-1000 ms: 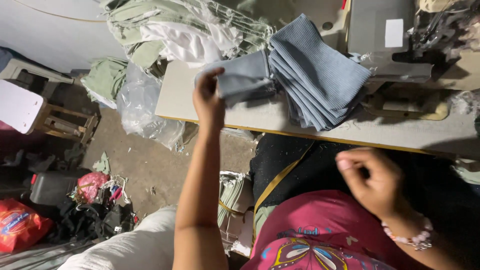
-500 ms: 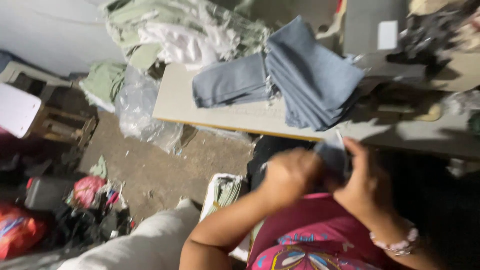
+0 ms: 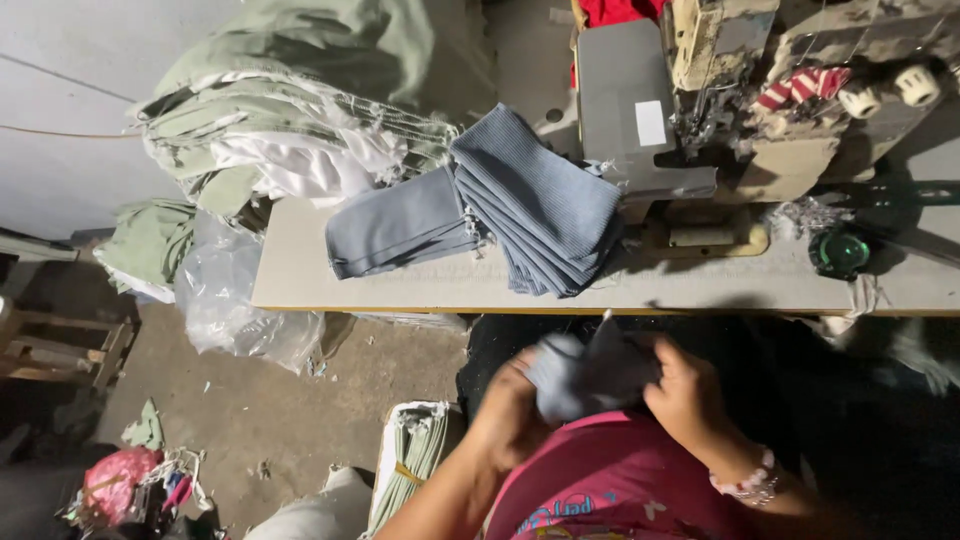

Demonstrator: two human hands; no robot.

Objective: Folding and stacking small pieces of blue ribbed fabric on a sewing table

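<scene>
Gripping a crumpled blue-grey cloth piece (image 3: 585,372), long axis sideways, both left hand (image 3: 510,405) and right hand (image 3: 690,400) clamp it.

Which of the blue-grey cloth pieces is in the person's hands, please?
The small blue-grey piece held between the left hand and right hand, below the table edge; the stack and flat piece lie untouched on the table.

Head view, steeply downward, close above table (image 3: 300,290)
</scene>
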